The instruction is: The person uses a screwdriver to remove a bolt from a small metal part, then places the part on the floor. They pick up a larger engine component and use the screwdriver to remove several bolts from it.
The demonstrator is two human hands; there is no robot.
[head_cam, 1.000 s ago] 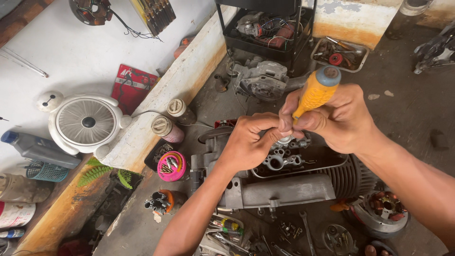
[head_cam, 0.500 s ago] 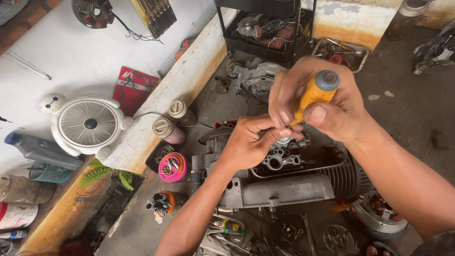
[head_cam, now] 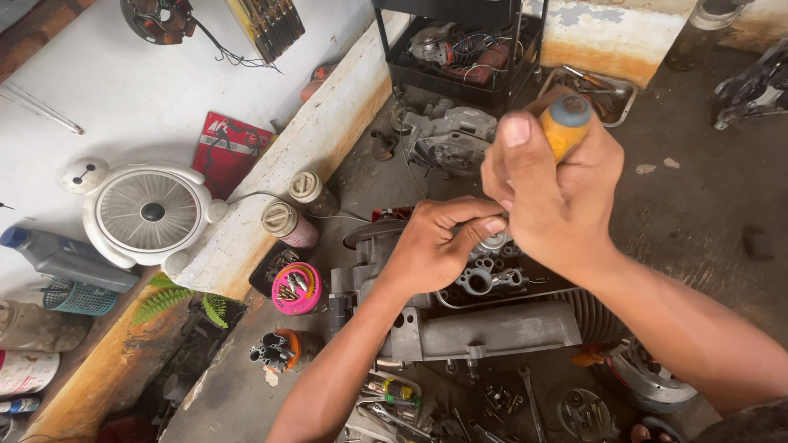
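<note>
Head view: in the centre of the frame, both hands meet over a grey engine (head_cam: 492, 328) that lies on the dirty floor (head_cam: 706, 205). The right hand (head_cam: 554, 193), upper centre right, is curled into a full fist around the yellow handle of a screwdriver (head_cam: 566, 123); the thumb lies up along the handle, and the blue-grey cap shows above the fingers. The shaft is hidden behind the hand, so its tip cannot be seen. The left hand (head_cam: 435, 246), just below and to the left, is also mostly closed, its fingers bent and pinched together at the spot where the screwdriver comes down onto the engine's top; what it pinches cannot be told. The two hands touch there. Left of the engine sits a pink tub of screws (head_cam: 295, 287), and further left a white fan (head_cam: 152, 213) lies on the white ledge (head_cam: 123, 90). Wrenches (head_cam: 525, 394) lie along the lower edge.
</note>
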